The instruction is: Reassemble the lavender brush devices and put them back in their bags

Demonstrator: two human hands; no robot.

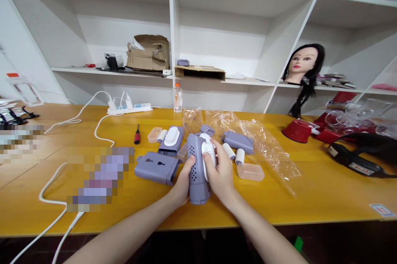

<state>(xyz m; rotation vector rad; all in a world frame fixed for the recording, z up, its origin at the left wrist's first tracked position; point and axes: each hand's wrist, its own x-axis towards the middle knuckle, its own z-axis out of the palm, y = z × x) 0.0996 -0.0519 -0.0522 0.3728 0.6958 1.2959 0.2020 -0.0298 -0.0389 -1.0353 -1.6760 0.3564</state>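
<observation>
- Purple housing (195, 167) stands upright near the front edge of the worktop (310, 189). The left hand (182, 181) is closed round its side, and the right hand (221, 173) grips it with the thumb on a white pad (208, 153).
- Bare yellow surface lies to the right, below the clear bag (257, 136). On the left, a purple box (156, 167) sits just beside the hands.
- White shelves (217, 41) back the worktop.
- Counted: three white rollers (239, 155), two peach trays (250, 172), one screwdriver (137, 135), and perhaps four loose purple parts, since the bag blurs some.
</observation>
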